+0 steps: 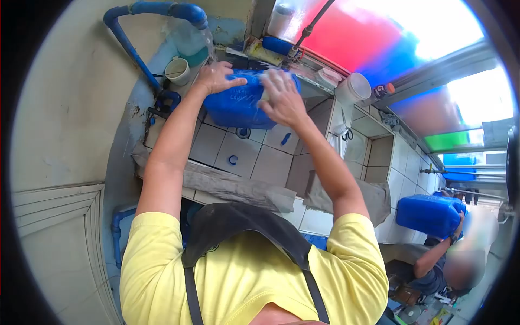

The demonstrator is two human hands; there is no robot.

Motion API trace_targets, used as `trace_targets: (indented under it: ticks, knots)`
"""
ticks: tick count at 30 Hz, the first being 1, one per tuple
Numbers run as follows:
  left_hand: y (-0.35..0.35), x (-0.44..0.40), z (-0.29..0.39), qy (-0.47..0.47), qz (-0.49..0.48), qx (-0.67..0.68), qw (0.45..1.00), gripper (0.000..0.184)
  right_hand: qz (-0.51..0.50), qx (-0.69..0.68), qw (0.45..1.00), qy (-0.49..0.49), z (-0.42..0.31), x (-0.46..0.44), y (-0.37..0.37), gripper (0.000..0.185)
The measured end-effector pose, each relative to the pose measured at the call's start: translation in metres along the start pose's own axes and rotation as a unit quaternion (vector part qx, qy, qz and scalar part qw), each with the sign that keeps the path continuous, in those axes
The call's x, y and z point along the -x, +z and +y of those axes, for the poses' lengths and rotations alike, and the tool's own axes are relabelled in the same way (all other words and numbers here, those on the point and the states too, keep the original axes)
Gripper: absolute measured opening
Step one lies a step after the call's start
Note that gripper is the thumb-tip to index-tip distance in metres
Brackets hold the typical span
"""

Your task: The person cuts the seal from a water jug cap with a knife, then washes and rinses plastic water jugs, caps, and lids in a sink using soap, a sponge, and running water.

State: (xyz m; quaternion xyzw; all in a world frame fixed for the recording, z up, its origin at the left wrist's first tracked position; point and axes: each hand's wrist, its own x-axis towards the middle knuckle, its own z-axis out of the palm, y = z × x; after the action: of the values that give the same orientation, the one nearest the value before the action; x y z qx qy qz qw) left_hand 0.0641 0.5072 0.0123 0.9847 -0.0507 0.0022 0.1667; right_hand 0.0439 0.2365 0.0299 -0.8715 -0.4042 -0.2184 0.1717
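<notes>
A blue plastic jerrycan (233, 108) with faint writing on its side stands over the tiled sink (260, 160). My left hand (218, 78) rests on its top left part, fingers spread, thumb pointing right. On the right part of the can lies my right hand (283, 97), slightly blurred; something pale shows under its fingers, too unclear to name. Water (209, 43) runs from the blue pipe (189, 12) just behind my left hand. Small blue pieces (233, 160) lie on the sink floor.
Left of the can is a white cup (177, 70). A white tub (355, 88) and scissors (347, 131) are at the right. Grey cloths (233, 187) hang over the front edge. Far right, another person (433, 257) holds a blue jerrycan (428, 215).
</notes>
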Motion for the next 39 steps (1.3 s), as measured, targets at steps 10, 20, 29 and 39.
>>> trace_targets:
  ticks: [10, 20, 29, 39]
  knots:
    - [0.009, 0.026, 0.009, -0.001, 0.060, 0.024, 0.998, 0.076, 0.032, -0.037, 0.997, -0.054, 0.028, -0.033, 0.030, 0.036]
    - [0.005, 0.026, 0.014, 0.024, 0.058, 0.022, 0.998, 0.075, -0.159, -0.038, 0.983, 0.078, 0.059, -0.031, 0.016, 0.042]
    - [0.007, 0.014, 0.013, 0.014, 0.049, 0.009, 0.999, 0.072, 0.212, -0.059, 0.862, 0.457, 0.020, 0.020, 0.063, 0.078]
    - [0.018, 0.006, 0.004, 0.067, 0.098, 0.070, 0.990, 0.049, -0.086, -0.016, 0.996, 0.016, -0.022, -0.043, 0.067, 0.046]
